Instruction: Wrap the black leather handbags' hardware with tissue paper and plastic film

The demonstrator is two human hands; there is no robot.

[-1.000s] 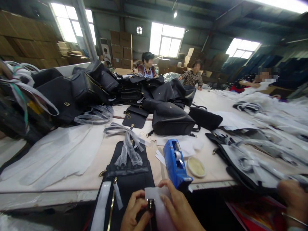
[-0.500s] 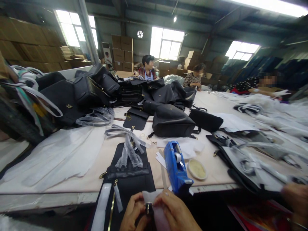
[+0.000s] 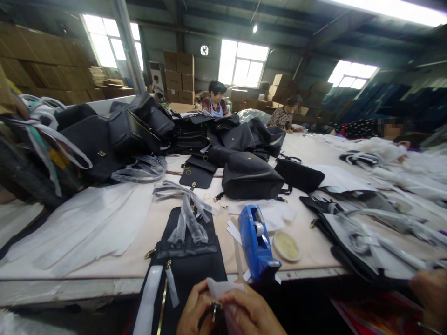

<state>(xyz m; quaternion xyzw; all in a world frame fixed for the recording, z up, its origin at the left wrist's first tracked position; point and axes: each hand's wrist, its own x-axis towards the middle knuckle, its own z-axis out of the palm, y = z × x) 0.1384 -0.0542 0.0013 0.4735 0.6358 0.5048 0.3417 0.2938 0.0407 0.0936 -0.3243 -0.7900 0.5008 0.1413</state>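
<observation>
At the left of the frame, thin white sheets [image 3: 87, 223] lie fanned over the desk [image 3: 122, 267]; a draught or a brushing sleeve could slide them toward the front edge. At lower centre-left, a black bag [image 3: 197, 270] with a gold zip [image 3: 163, 298] runs down over that edge, and the weight of its overhanging part could drag it off if it were knocked.

At bottom centre, the left hand [image 3: 193, 307] has thumb and fingers closed around a small metal buckle [image 3: 216, 307] on what looks like a dark strap end. This grip covers little of it, so the smooth metal could twist or slip out under a sideways pull. A thin white wrapping piece [image 3: 223, 288] stands up between the hands. The right hand [image 3: 253, 304] pinches it beside the buckle, fingers bent and nearly together; drawn too tight over the metal edge it could tear, and held slackly it could crease or leave metal bare.

Right of centre, the blue tape dispenser [image 3: 256, 246] sits at the desk's front edge, near the right hand, where an elbow or wrist might tip it. Just beside it, the round shallow dish [image 3: 286, 245] could be jostled by the same bump.
</observation>
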